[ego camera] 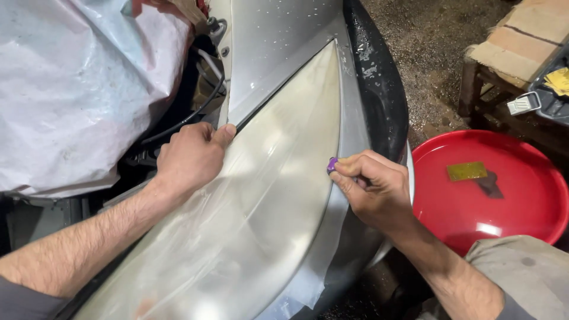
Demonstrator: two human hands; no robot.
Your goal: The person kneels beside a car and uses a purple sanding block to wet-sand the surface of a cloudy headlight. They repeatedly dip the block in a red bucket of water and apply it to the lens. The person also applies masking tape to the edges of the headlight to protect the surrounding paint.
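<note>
Watching head cam. Left hand (191,157) rests at 10 o'clock on the cloudy, long clear-plastic car headlight lens (255,207), fingers curled closed over its inner edge, steadying it. Right hand (373,186), at 3 o'clock of the lens, has fingers pinched shut on a small purple piece (332,164), pressed at the lens's outer edge beside the pale masking strip (332,237) on the silver body panel (278,35). My read: lens looks hazy all over, so surface work is mid-way, not finished. Red round plastic basin (533,195) of water at 3 o'clock holds a yellow sheet (467,171).
</note>
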